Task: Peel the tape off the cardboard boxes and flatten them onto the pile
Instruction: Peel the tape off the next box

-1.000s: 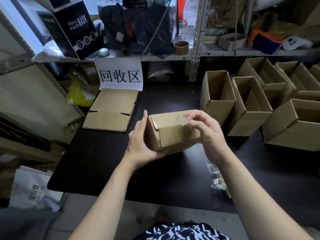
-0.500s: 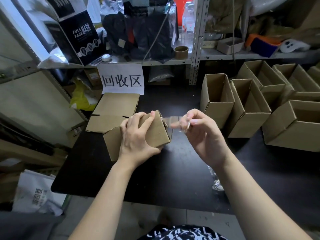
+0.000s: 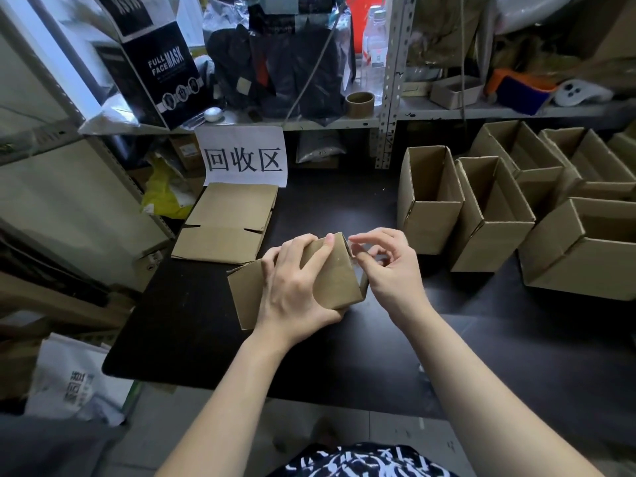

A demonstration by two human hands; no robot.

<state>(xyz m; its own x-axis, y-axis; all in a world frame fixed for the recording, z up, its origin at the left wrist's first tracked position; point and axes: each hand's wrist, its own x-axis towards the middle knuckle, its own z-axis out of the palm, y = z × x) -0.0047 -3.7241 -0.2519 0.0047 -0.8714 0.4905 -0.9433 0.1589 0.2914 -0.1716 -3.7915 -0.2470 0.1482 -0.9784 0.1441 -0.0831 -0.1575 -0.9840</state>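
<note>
A small brown cardboard box (image 3: 339,277) is held over the black table (image 3: 213,321), one flap hanging open on its left side. My left hand (image 3: 296,287) grips it from above, fingers across the top and thumb underneath. My right hand (image 3: 389,266) is at the box's right end, thumb and forefinger pinching a strip of clear tape (image 3: 361,251) at the upper right corner. The pile of flattened boxes (image 3: 227,223) lies at the table's back left, under the white paper sign (image 3: 245,156).
Several open, upright cardboard boxes (image 3: 430,204) stand along the right side of the table. A metal shelf (image 3: 389,118) full of clutter runs behind. A white bag (image 3: 74,380) and flat cardboard lie on the floor at the left.
The box has been turned and moved left in my left hand, a flap falling open. My right hand pulled the tape off the top and is back at the box's right end.
</note>
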